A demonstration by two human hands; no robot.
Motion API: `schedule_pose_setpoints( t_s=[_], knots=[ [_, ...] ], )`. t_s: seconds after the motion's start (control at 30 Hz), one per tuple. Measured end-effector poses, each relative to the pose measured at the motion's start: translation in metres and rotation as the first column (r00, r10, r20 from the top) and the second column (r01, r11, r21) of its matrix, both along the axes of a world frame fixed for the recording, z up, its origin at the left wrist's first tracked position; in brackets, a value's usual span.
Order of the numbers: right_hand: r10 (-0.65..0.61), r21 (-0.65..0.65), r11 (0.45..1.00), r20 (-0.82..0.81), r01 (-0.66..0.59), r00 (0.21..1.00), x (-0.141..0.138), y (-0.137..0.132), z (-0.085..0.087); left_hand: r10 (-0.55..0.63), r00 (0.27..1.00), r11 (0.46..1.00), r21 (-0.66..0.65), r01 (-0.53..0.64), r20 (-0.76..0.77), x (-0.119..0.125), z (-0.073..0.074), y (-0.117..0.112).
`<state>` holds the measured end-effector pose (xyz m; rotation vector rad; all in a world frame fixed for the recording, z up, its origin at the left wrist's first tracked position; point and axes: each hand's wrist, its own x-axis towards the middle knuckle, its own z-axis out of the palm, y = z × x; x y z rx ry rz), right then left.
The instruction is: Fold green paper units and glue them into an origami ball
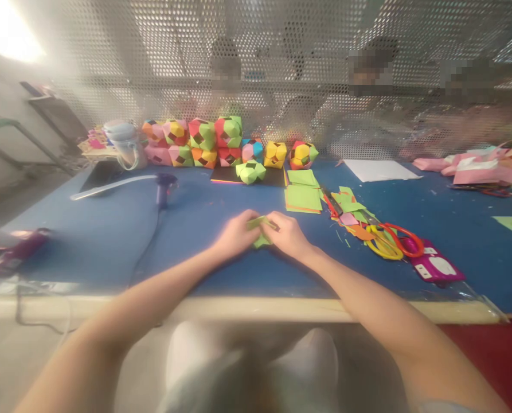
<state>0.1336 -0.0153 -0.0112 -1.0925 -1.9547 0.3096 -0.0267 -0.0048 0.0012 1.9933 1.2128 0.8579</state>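
Observation:
A small piece of green paper (262, 240) is held between my two hands over the middle of the blue table. My left hand (238, 232) grips its left side with fingers closed. On the right side, my right hand (288, 230) pinches the same paper near its top edge. Part of the paper is covered by my fingers, so its exact folds are hard to make out. Just beyond my right hand lies a stack of green paper squares (303, 198), with some orange showing at the edges.
Folded multicoloured paper balls (202, 135) line the back, with a green one (251, 171) in front. A glue gun (165, 189) stands left, its cord trailing forward. Yellow scissors (383, 242), red-handled scissors (406, 240), paper scraps (352, 206) and a purple case (438, 265) lie right.

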Motion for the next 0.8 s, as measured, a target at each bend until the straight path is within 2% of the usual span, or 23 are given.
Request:
schedule_pose_setpoints(
  t_s=[0.3,0.8],
  knots=[
    [0.005,-0.038,0.999,0.039,-0.004,0.999,-0.0004,0.0008,-0.0014,0.050,0.998,0.999,0.016,-0.050,-0.034,0.0001,0.0030,-0.0004],
    [0.010,-0.028,1.000,0.043,-0.009,0.999,0.0002,0.0010,-0.0019,0.009,1.000,1.000,0.020,-0.009,-0.014,-0.0006,0.0002,0.0002]
  ],
)
